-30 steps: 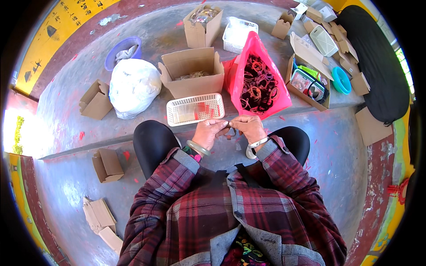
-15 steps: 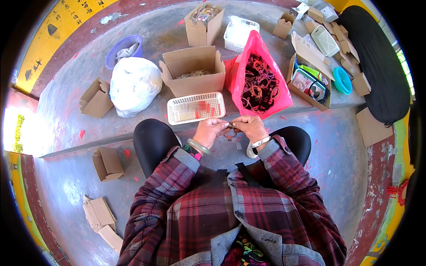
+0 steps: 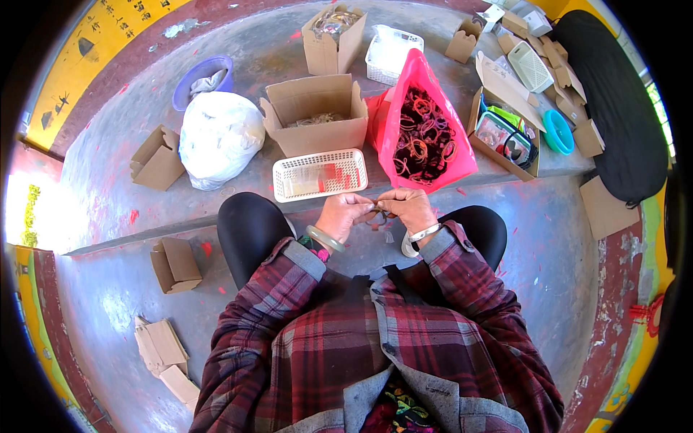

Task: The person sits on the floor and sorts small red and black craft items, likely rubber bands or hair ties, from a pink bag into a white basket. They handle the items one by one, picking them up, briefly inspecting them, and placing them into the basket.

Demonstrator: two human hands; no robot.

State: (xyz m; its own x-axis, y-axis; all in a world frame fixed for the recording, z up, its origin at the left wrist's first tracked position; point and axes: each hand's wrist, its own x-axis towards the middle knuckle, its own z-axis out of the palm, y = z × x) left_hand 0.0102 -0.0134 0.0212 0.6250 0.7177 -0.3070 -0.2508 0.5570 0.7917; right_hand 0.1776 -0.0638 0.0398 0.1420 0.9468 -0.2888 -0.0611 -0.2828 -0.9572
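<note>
Between my knees, both hands meet fingertip to fingertip over a small brownish loop, seemingly a hair tie (image 3: 377,219). My left hand (image 3: 341,216) pinches its left side with thumb and fingers. From the other side, my right hand (image 3: 408,211) pinches it too. The lower part of the loop hangs below the fingertips; its finer detail is too small to read. Just beyond my hands lies a cream perforated basket (image 3: 281,189) with clear and red pieces inside. A bright pink bag (image 3: 462,160), full of dark and coloured loops, stands open behind my right hand.
A cardboard box (image 3: 314,141) stands behind the basket, beside a stuffed white bag (image 3: 220,141). Farther left is a purple basin (image 3: 180,83). To the right are an open carton (image 3: 509,167), a turquoise bowl (image 3: 557,131) and several small boxes. A raised step edge (image 3: 144,234) crosses the floor.
The brownish loop shows more clearly below my fingertips now. My hands have shifted very slightly and keep their pinch.
</note>
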